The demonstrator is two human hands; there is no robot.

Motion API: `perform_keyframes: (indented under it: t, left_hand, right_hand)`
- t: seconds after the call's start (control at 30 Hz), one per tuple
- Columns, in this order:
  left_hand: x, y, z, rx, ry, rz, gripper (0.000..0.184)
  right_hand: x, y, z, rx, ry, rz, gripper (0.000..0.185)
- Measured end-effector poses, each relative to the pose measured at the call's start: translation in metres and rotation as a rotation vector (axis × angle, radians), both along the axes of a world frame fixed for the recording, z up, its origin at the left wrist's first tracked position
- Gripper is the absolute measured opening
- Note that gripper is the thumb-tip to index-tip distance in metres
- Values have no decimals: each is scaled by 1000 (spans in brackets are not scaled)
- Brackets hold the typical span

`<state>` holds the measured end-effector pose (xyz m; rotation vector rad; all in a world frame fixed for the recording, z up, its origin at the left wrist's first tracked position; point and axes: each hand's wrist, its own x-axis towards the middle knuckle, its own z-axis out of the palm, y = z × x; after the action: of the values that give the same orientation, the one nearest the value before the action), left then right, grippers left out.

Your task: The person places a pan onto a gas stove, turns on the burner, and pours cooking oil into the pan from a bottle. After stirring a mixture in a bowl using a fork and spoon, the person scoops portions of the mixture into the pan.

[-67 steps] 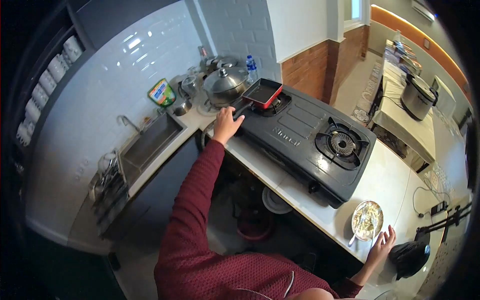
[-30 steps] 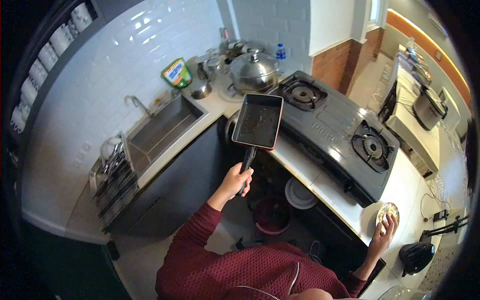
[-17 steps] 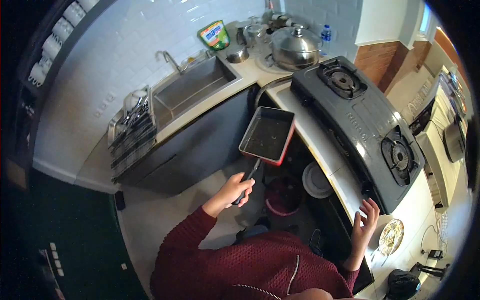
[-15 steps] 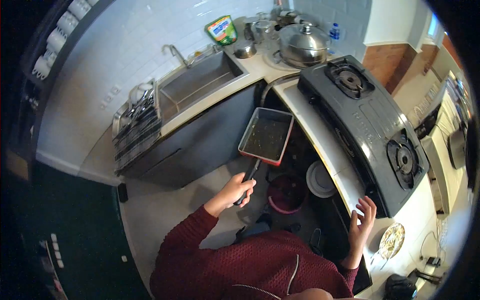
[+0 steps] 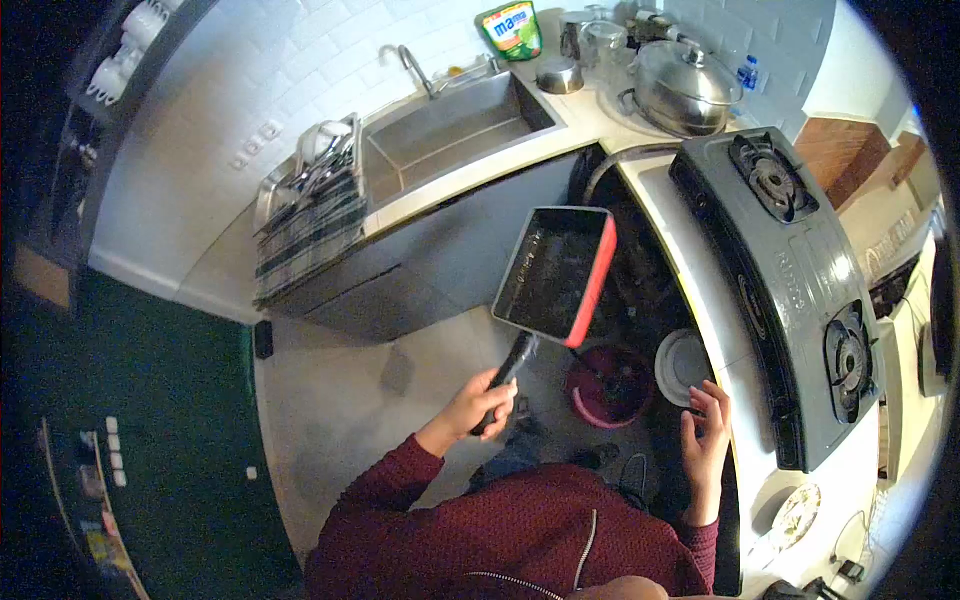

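Observation:
My left hand (image 5: 478,405) is wrapped around the black handle of a rectangular frying pan (image 5: 556,275). The pan has a red outside and a dark inside with small light specks. It hangs in the air in front of the cabinet below the sink, tilted so its red right wall shows. Holding nothing, my right hand (image 5: 706,440) is raised beside the counter edge with its fingers apart and slightly curled. Below the pan, a pink-rimmed dark red tub (image 5: 608,418) stands low down, and a white round plate or lid (image 5: 682,366) lies to its right.
A metal sink (image 5: 450,140) is set in the back counter, with a dish rack (image 5: 300,190) and checked cloth (image 5: 312,240) at its left. The two-burner stove (image 5: 790,300) sits on the right counter. A lidded steel pot (image 5: 690,90) and a food plate (image 5: 797,513) stand there too.
The pan has tilted to its left, showing more of its red right side. My head view has shifted, moving sink and stove rightward in view. My right hand remains free.

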<state>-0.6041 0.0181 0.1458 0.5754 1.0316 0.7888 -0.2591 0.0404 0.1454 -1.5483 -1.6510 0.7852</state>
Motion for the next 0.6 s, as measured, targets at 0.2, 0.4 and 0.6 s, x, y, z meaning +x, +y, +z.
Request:
perform_keyframes:
  t: [0.2,0.4,0.6]
  left_hand:
    - [-38,35,1,114,70,-145,12]
    - [-58,71,2,325,253,-318,11]
    - [-36,121,14,170,-44,-369,14]
  right_hand:
    - [-47,-5,2,-30,-49,-106,30]
    - [-83,-14,10,22,-86,-240,30]
    - [-90,-56,13,-44,-66,-498,29]
